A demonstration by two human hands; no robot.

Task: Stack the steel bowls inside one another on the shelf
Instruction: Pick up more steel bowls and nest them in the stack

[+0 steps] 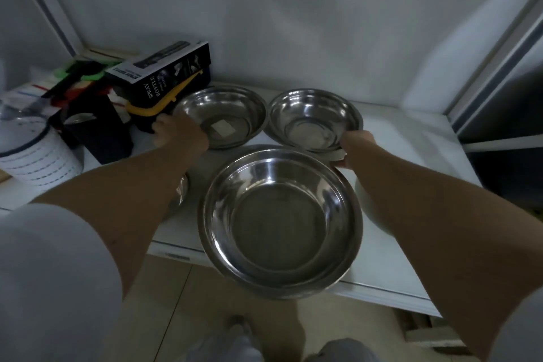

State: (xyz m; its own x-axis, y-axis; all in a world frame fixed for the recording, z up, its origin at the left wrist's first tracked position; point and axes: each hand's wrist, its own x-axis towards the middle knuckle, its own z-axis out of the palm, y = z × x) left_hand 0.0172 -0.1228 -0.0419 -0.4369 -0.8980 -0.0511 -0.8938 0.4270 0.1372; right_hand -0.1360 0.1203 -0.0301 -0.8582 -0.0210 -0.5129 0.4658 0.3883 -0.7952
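Observation:
Three steel bowls sit on the white shelf (411, 156). The largest bowl (280, 222) is nearest me and overhangs the front edge. Behind it on the left stands a medium bowl (232, 110) with a pale sticker inside; my left hand (179, 134) grips its near-left rim. Behind on the right stands another medium bowl (313, 120); my right hand (354, 147) holds its near-right rim. A small part of another steel bowl (182, 188) shows under my left forearm.
A black spray-bottle box (164, 73) lies on a yellow-edged item at the back left, beside dark containers (100, 129) and green-handled tools. A white ribbed canister (35, 156) stands at the far left. A cabinet frame (499, 73) rises on the right.

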